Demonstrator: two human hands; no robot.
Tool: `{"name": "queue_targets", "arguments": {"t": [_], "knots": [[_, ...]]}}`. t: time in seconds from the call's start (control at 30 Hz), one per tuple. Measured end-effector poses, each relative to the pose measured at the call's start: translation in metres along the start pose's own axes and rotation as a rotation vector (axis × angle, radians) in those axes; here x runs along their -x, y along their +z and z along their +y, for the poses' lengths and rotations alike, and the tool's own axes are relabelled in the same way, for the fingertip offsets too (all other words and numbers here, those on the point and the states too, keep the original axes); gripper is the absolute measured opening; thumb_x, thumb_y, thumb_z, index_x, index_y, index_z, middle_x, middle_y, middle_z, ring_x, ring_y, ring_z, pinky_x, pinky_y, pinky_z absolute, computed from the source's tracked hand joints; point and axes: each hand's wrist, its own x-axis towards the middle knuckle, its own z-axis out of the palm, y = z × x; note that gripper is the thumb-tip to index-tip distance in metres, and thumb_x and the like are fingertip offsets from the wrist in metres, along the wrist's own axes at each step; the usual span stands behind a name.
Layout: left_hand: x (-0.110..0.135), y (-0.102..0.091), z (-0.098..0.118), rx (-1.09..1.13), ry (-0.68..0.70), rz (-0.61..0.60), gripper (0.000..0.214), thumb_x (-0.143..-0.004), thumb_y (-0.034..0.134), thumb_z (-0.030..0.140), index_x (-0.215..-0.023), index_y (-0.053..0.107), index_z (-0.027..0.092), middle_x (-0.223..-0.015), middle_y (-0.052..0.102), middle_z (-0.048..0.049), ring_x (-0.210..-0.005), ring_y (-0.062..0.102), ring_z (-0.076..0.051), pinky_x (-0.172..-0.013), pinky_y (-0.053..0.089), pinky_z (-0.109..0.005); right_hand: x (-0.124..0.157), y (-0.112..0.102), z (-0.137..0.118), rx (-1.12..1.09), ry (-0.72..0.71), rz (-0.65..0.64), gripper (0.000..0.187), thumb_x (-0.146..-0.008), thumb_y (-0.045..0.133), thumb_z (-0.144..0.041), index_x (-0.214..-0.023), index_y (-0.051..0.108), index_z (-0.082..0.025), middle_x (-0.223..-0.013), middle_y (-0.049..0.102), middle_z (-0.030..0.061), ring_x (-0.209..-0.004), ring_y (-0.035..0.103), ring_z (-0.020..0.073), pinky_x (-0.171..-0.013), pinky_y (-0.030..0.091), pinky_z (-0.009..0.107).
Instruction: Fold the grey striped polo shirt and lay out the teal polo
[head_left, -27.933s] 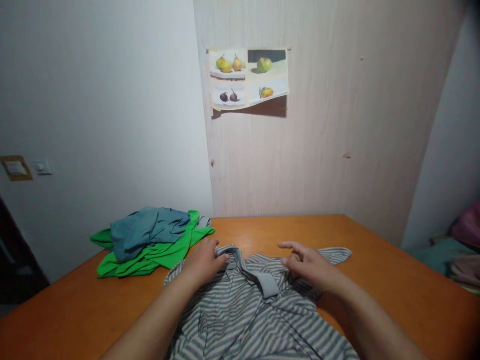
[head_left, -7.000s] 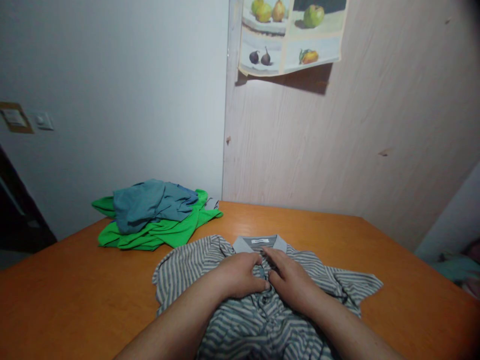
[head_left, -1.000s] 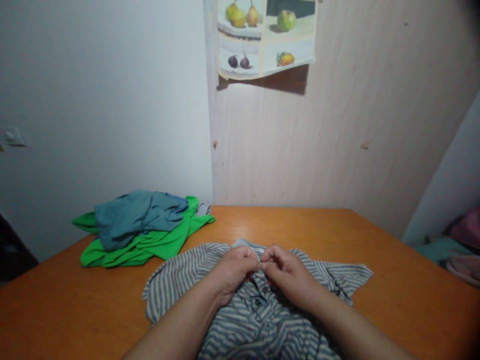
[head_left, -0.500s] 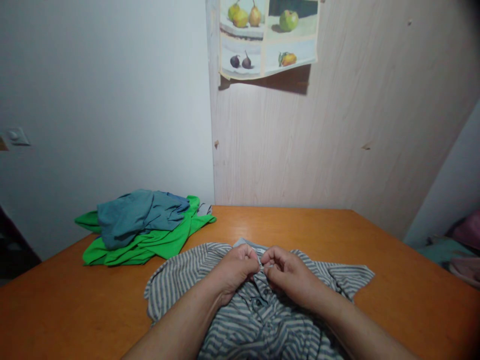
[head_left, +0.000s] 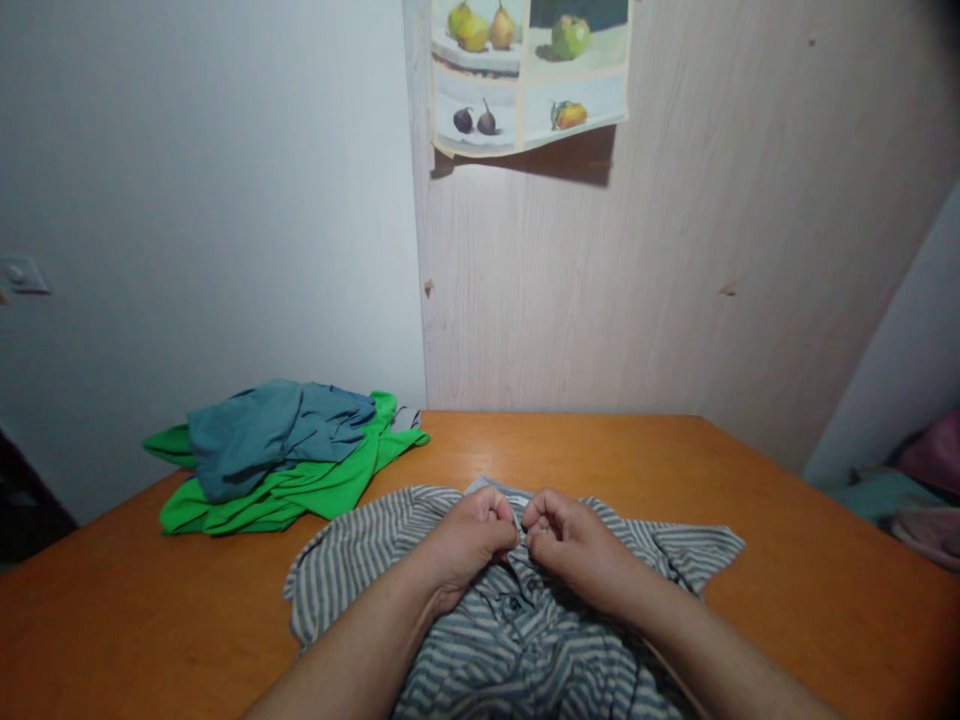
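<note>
A grey-and-white striped polo shirt (head_left: 352, 560) lies flat on the orange wooden table (head_left: 675, 470), collar away from me. My left hand (head_left: 469, 540) and my right hand (head_left: 574, 545) meet at the top of its button placket, just below the grey collar. Both hands have their fingers curled and pinched on the shirt's front edges. Two dark buttons show on the placket below my knuckles. The collar is mostly hidden behind my fingers.
A pile of clothes sits at the table's far left: a blue-grey garment (head_left: 270, 430) on top of a bright green one (head_left: 300, 490). A fruit poster (head_left: 525, 70) hangs on the wooden panel behind. Bedding shows beyond the table's right edge (head_left: 915, 490).
Over the last second both hands stay pinched at the top of the placket with only slight finger shifts. Earlier they worked lower on the placket, and before that at the collar.
</note>
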Motion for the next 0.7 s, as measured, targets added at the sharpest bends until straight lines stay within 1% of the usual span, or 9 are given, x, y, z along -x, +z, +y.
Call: {"name": "queue_targets", "arguments": {"t": [0.13,0.27,0.47,0.57,0.7], "knots": [[0.000,0.000,0.000,-0.018,0.007,0.014,0.022,-0.057,0.057,0.010,-0.074,0.049,0.020,-0.059,0.043,0.0079,-0.055,0.034,-0.009,-0.054,0.021,-0.024,0.001,-0.002,-0.001,0.018,-0.004,-0.025,0.008,-0.070,0.057,-0.019,-0.078,0.057,-0.020,-0.066,0.048,-0.0050,-0.061,0.039,0.0105,-0.054,0.029,0.022],[-0.001,0.000,-0.001,-0.026,0.009,0.003,0.024,-0.056,0.056,0.010,-0.075,0.048,0.021,-0.060,0.043,0.0077,-0.056,0.034,-0.010,-0.053,0.021,-0.025,0.001,-0.002,0.004,0.019,-0.006,-0.069,0.009,-0.073,0.056,-0.018,-0.081,0.056,-0.020,-0.065,0.045,-0.0061,-0.060,0.037,0.0102,-0.053,0.026,0.022],[-0.002,-0.003,-0.001,0.063,-0.023,-0.020,0.025,-0.058,0.059,0.011,-0.077,0.048,0.021,-0.061,0.045,0.0074,-0.056,0.037,-0.010,-0.054,0.022,-0.024,0.000,-0.002,0.011,-0.005,-0.017,-0.051,0.010,-0.076,0.058,-0.023,-0.085,0.056,-0.021,-0.064,0.043,-0.0069,-0.058,0.035,0.0099,-0.052,0.026,0.022],[-0.003,-0.004,-0.001,0.106,-0.047,-0.037,0.025,-0.060,0.062,0.014,-0.080,0.049,0.021,-0.064,0.048,0.0064,-0.058,0.041,-0.010,-0.057,0.027,-0.024,0.000,-0.002,0.008,-0.007,-0.025,-0.030,0.009,-0.079,0.058,-0.025,-0.086,0.055,-0.020,-0.064,0.043,-0.0070,-0.058,0.035,0.0099,-0.052,0.027,0.022],[-0.002,-0.004,-0.001,0.094,-0.052,-0.044,0.025,-0.061,0.064,0.015,-0.081,0.050,0.020,-0.064,0.048,0.0063,-0.058,0.041,-0.010,-0.056,0.026,-0.024,0.001,-0.001,0.004,-0.003,-0.023,-0.018,0.008,-0.078,0.058,-0.024,-0.084,0.055,-0.020,-0.064,0.043,-0.0070,-0.059,0.036,0.0099,-0.053,0.027,0.023]]}}
